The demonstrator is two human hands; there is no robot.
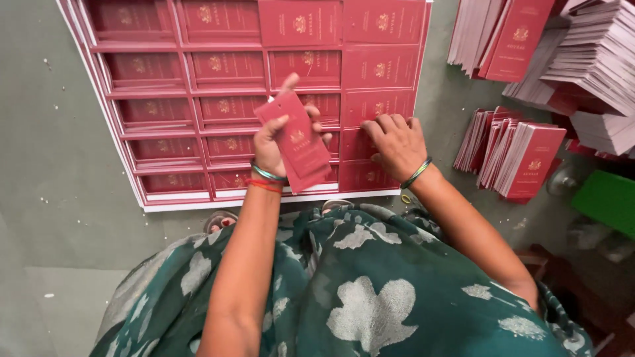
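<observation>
A big printed sheet [165, 201] lies on the grey floor, covered with rows of dark red booklet covers bearing a gold emblem. My left hand [272, 142] is raised over its lower middle and grips a small stack of red covers [296, 141], tilted, with the thumb on top. My right hand [395, 145] presses palm down, fingers curled, on the red covers at the sheet's lower right column [380, 66]. Both wrists wear bangles.
Leaning piles of red covers [512, 153] stand to the right of the sheet, with more stacks [503, 33] and white-edged bundles [598, 56] at the top right. A green object [607, 198] sits at the right edge. Green patterned cloth [370, 291] covers my lap.
</observation>
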